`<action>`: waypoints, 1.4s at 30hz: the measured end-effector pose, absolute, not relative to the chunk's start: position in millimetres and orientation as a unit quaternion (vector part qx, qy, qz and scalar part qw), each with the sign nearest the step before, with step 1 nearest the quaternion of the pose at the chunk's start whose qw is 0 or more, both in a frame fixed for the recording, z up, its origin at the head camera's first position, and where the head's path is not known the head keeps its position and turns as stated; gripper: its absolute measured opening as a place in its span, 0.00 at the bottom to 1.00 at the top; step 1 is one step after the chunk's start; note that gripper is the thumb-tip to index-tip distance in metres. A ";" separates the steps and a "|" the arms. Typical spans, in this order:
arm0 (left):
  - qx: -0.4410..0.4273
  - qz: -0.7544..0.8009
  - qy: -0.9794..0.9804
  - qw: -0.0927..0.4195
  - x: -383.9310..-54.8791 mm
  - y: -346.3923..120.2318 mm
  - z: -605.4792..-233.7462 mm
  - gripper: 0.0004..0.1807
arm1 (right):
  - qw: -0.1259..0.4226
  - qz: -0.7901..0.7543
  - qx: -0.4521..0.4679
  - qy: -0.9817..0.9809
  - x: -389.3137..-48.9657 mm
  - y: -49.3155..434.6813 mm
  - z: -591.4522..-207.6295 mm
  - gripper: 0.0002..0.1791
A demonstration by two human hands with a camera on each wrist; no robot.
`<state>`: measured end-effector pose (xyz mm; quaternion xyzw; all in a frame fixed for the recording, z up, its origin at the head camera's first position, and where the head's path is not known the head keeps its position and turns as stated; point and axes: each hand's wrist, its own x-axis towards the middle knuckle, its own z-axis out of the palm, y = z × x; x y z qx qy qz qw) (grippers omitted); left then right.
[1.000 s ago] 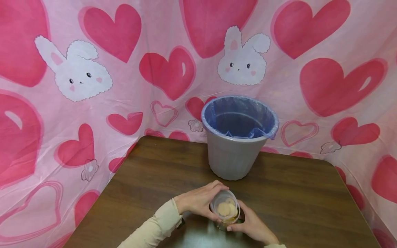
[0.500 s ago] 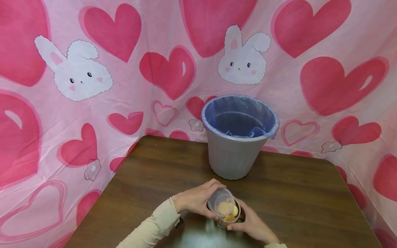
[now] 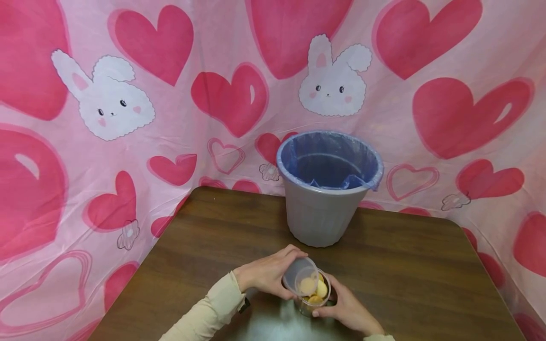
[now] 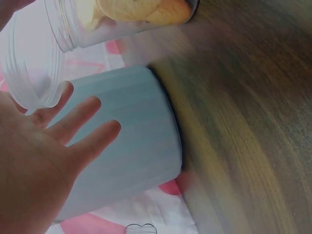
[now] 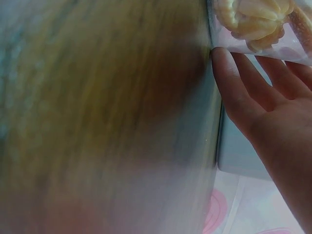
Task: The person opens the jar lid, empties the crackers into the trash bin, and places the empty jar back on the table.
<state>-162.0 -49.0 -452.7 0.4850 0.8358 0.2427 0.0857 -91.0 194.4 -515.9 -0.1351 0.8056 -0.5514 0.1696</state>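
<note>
My left hand (image 3: 266, 274) grips a translucent plastic lid (image 3: 292, 273) by its edge. The lid is tilted up, overlapping the left part of the jar mouth in the head view; a gap shows between them in the left wrist view. Below it stands a clear jar (image 4: 92, 39) holding several golden cookies (image 3: 316, 299). My right hand (image 3: 347, 308) holds the jar from its right side, thumb at the near side. In the right wrist view the right fingers (image 5: 236, 90) reach along the jar wall, with piped-looking cookies visible inside.
Behind the hands, a grey bin (image 3: 320, 220) with a blue bag liner (image 3: 324, 163) stands on the brown wooden table (image 3: 204, 227). A pink cloth (image 3: 239, 42) with hearts and rabbits hangs around the table's back and sides.
The left hand has moved slightly left, tilting the lid up and off the jar mouth, so more cookies show. The right hand and jar have stayed in place.
</note>
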 end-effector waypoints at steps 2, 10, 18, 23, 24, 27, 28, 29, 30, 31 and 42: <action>0.484 0.246 0.835 0.085 -161.7 -49.9 -452.5 0.50 | 0.166 -0.551 -0.136 0.806 -90.9 194.2 -515.8 0.48; 0.484 0.250 0.835 0.073 -163.1 -54.0 -452.4 0.50 | 0.162 -0.547 -0.137 0.809 -91.1 193.8 -515.7 0.47; 0.478 0.247 0.841 0.064 -163.7 -59.2 -452.1 0.49 | 0.158 -0.548 -0.139 0.810 -91.5 193.7 -514.9 0.47; 0.467 0.257 0.843 0.069 -163.6 -63.4 -451.2 0.49 | 0.156 -0.547 -0.142 0.810 -91.1 193.7 -515.0 0.48; 0.464 0.259 0.844 0.070 -163.7 -64.1 -451.1 0.49 | 0.156 -0.546 -0.141 0.811 -91.1 193.8 -515.2 0.48; 0.457 0.262 0.847 0.074 -164.3 -65.9 -450.8 0.49 | 0.156 -0.544 -0.140 0.812 -91.3 194.0 -515.4 0.48; 0.453 0.264 0.848 0.077 -164.4 -66.5 -450.6 0.49 | 0.156 -0.544 -0.140 0.813 -91.3 194.1 -515.4 0.48; 0.451 0.264 0.849 0.079 -164.7 -67.1 -450.8 0.49 | 0.156 -0.544 -0.140 0.812 -91.3 194.1 -515.4 0.48; 0.448 0.266 0.850 0.081 -165.0 -67.8 -450.6 0.49 | 0.155 -0.545 -0.139 0.812 -91.2 194.1 -515.4 0.49; 0.446 0.269 0.850 0.084 -165.2 -68.6 -450.3 0.49 | 0.156 -0.546 -0.139 0.811 -91.2 194.1 -515.5 0.49; 0.415 0.281 0.862 0.077 -169.6 -80.5 -450.1 0.50 | 0.153 -0.545 -0.137 0.813 -91.4 193.7 -516.9 0.48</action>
